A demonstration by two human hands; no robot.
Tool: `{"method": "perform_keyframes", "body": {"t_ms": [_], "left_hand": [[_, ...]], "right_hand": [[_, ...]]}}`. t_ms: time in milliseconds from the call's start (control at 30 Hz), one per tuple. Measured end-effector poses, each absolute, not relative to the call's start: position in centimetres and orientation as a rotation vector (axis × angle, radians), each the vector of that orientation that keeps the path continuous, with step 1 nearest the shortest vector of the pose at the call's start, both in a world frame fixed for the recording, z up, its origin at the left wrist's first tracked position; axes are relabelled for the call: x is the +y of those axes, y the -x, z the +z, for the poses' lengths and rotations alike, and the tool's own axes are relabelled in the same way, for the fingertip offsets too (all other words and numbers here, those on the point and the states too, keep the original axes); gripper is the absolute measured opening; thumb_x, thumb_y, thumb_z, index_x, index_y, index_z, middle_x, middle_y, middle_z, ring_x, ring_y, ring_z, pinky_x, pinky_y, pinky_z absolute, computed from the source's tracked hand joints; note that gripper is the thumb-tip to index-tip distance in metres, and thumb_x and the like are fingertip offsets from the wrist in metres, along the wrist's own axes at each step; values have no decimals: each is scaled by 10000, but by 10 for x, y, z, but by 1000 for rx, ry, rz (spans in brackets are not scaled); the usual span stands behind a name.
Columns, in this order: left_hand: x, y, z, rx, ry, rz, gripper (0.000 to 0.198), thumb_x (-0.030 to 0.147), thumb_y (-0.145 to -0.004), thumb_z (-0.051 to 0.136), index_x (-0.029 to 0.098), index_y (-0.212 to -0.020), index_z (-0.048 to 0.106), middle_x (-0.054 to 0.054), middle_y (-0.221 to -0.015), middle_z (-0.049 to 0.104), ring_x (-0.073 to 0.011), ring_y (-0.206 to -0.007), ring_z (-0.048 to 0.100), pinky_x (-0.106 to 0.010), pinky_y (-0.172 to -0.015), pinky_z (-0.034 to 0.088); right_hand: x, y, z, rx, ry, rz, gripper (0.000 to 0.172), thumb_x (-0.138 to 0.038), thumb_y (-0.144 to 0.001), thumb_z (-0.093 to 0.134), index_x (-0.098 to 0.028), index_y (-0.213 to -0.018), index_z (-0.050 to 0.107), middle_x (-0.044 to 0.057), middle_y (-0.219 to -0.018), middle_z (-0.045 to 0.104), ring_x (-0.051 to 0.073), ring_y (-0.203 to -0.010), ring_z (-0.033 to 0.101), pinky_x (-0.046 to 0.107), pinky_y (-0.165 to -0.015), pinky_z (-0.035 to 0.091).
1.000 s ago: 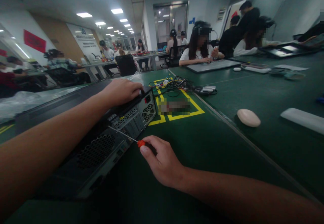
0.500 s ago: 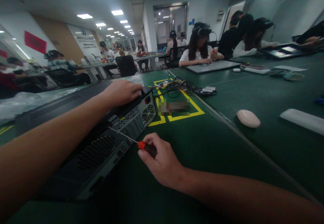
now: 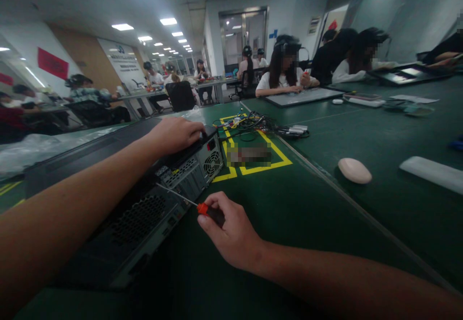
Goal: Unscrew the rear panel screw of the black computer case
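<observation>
A black desktop computer case [image 3: 90,153] lies on its side on the green table, with its grey rear panel towards me. My left hand [image 3: 177,134] is on the top of the case, its fingers curled over the far edge near the power supply fan [image 3: 212,163]. Closed around the dark handle of a screwdriver [image 3: 203,208] with a red collar is my right hand [image 3: 231,228]. The screwdriver's thin shaft points left to the rear panel, by the expansion slots; whether its tip sits in a screw is too small to tell.
A bundle of cables [image 3: 258,121] lies behind the case, near a blurred-out item [image 3: 249,155] inside yellow tape. To the right are a pale computer mouse [image 3: 354,170] and a white bar [image 3: 432,173]. Clear plastic wrap [image 3: 32,151] lies left; a co-worker [image 3: 284,72] sits across.
Both hands and the screwdriver keep nearly the same place. The whole view has shifted very slightly.
</observation>
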State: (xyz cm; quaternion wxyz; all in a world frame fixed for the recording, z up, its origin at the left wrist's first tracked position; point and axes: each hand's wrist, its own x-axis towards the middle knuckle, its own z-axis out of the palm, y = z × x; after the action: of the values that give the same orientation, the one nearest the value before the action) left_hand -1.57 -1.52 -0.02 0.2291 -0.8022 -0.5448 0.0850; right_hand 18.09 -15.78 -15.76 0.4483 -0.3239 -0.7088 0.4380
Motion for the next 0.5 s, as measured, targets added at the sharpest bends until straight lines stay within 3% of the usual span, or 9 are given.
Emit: {"method": "perform_keyframes", "body": {"t_ms": [500], "left_hand": [[-18,13,1,-1516,2220,235,522,382,-1107,369,277,-1473,727,-149,-1281,810,-334,-1139,775,-398,-868,563]], "right_hand": [[-157,-181,-157,-1758,791,1044,94,-302,-993,673,-224,-1040,651,9,-915,694,193,-827,657,338,-778,517]]}}
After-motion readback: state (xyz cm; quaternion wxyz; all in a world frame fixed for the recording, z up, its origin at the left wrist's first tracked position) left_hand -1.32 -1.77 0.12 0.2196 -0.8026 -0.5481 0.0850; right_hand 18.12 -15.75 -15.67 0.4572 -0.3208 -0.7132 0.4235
